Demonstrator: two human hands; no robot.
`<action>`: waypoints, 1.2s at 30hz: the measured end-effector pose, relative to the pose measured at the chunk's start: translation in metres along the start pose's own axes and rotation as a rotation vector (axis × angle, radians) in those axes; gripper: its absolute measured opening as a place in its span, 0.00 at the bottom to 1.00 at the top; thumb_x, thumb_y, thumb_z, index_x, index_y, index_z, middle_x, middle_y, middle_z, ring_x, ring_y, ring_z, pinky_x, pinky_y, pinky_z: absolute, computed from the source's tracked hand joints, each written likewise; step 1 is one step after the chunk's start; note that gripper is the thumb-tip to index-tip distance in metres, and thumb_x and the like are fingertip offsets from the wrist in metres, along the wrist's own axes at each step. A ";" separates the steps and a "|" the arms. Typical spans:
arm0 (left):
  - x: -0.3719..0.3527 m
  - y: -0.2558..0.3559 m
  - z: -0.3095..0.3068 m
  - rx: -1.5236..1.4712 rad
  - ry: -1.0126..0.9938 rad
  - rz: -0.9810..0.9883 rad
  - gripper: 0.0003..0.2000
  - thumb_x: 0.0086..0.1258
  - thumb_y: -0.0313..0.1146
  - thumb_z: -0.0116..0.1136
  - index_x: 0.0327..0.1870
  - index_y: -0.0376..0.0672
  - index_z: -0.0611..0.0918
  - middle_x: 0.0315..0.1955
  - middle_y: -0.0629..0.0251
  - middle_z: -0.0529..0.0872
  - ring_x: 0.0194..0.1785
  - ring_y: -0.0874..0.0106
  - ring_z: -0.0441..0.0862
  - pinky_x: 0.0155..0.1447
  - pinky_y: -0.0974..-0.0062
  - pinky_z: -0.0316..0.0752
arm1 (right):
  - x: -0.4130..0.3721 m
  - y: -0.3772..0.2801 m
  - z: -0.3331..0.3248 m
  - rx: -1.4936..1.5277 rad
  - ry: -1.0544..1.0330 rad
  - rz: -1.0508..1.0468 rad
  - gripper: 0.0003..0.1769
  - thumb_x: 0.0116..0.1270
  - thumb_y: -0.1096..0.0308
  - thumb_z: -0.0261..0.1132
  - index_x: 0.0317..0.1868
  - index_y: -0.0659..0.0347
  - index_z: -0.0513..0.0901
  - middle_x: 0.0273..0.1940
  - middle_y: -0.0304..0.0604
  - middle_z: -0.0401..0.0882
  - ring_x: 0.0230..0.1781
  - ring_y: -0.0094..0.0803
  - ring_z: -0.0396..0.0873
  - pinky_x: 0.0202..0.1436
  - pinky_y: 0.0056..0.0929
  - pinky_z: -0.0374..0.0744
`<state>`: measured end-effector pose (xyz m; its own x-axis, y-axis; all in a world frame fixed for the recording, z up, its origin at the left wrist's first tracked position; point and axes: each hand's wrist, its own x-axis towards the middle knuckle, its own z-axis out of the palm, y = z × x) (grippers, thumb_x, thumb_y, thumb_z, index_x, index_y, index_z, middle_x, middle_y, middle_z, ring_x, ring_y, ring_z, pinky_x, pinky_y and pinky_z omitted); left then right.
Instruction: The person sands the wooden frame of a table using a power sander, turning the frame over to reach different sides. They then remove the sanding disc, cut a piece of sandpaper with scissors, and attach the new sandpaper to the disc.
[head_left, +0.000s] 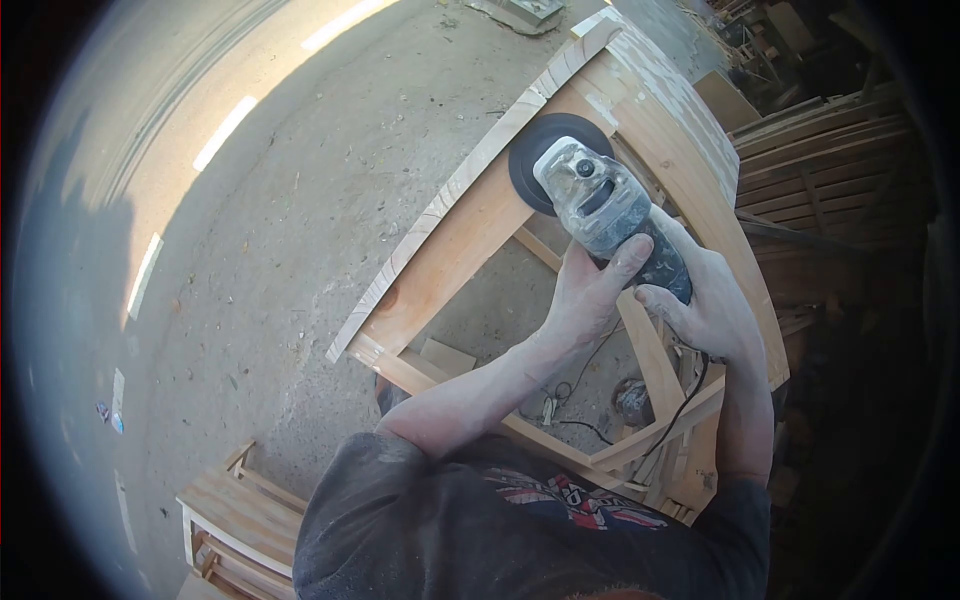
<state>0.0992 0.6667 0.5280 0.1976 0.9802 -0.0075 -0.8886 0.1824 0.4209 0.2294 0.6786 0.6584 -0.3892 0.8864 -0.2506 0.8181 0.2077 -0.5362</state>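
Note:
An angle grinder [603,205] with a round dark disc [528,165] lies over the upper part of a wooden frame [455,245]. My left hand [592,285] is closed on the grinder's body from the left, thumb laid across its top. Wrapped round the rear of the body is my right hand [712,300]. Pale dust coats both hands and the tool. The disc overlaps the board just inside the frame's long pale edge strip [470,185]. A dark power cord [690,398] runs down from the grinder's rear end.
Crossed wooden braces [652,360] span the frame's inside near my forearms. A low wooden piece [240,515] stands at lower left on the dusty concrete floor [270,290]. Stacked timber [825,140] fills the shaded right side. Cords lie on the floor beneath the frame.

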 end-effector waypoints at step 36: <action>-0.075 -0.017 -0.051 0.027 0.103 -0.005 0.33 0.74 0.45 0.71 0.73 0.37 0.71 0.62 0.60 0.81 0.66 0.69 0.78 0.72 0.65 0.73 | -0.029 -0.003 0.066 -0.089 -0.081 -0.034 0.50 0.67 0.54 0.72 0.82 0.62 0.59 0.57 0.65 0.84 0.56 0.59 0.85 0.59 0.47 0.83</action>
<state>0.0787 0.5938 0.4752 0.1572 0.9823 -0.1021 -0.8758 0.1865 0.4451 0.2098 0.6253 0.6140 -0.4472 0.8428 -0.2994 0.8369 0.2762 -0.4726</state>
